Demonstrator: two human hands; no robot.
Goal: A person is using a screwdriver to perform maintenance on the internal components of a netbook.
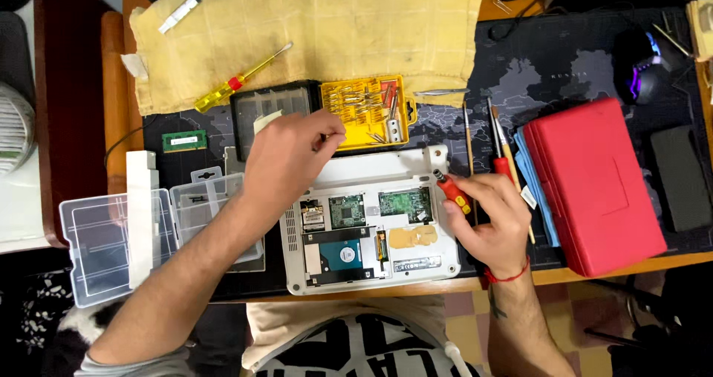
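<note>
A small white laptop (371, 170) lies upside down with its bottom cover off, showing green circuit boards and a hard drive. My right hand (492, 221) grips a red-handled screwdriver (451, 190) at the laptop's right edge, tip pointing up-left. My left hand (290, 158) reaches over the laptop's top left corner, its fingertips pinched together at the edge of a yellow tray of screwdriver bits (365, 111). Whether the fingers hold a bit is hidden.
A yellow cloth (319, 28) covers the far desk with a yellow-handled screwdriver (238, 80) on it. A red case (594, 184) and brushes (499, 135) lie right. Clear plastic boxes (111, 243) sit left, with a green memory stick (184, 140) and black mouse (640, 69).
</note>
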